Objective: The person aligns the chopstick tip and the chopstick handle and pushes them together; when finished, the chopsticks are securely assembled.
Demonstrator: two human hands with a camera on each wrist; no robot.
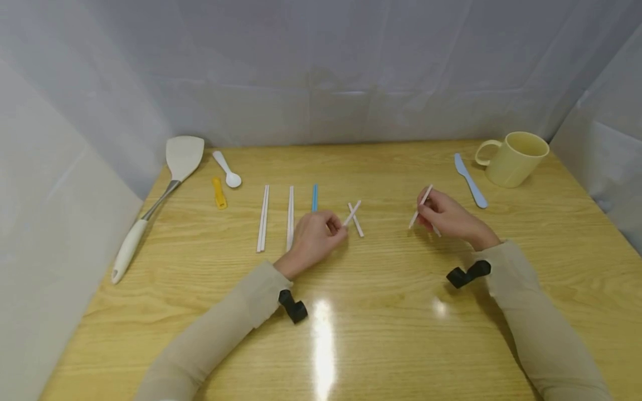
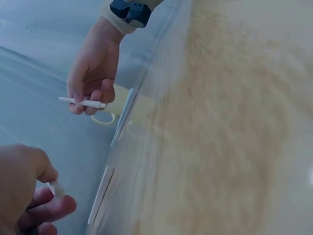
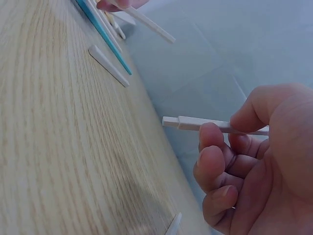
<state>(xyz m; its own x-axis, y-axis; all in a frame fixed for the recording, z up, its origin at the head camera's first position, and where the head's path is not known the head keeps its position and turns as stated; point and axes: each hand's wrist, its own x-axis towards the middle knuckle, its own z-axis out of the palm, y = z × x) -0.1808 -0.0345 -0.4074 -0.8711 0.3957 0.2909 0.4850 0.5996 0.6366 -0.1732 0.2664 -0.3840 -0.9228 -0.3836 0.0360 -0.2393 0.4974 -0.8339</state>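
My right hand [image 1: 448, 216] pinches a short white stick [image 3: 203, 123] between thumb and fingers, above the table. It has a narrower, stepped end and looks like a chopstick section. Under that hand, a further white piece [image 1: 437, 230] lies mostly hidden. My left hand [image 1: 318, 236] pinches another short white stick [image 1: 353, 212], which slants up to the right in the head view. Behind it, a loose white stick [image 1: 358, 226] lies on the wood, seeming to cross it. Left of these are a blue pair of chopsticks [image 1: 315, 197], partly covered by the left hand, and a white pair [image 1: 290, 214].
Another white pair of chopsticks [image 1: 263, 220] lies further left. Beyond it are an orange clip-like piece [image 1: 219, 194], a white spoon [image 1: 230, 174] and a long-handled spatula [image 1: 184, 157]. On the right are a light-blue knife [image 1: 470, 181] and a yellow mug [image 1: 514, 162]. Curtains border the table [image 1: 391, 334].
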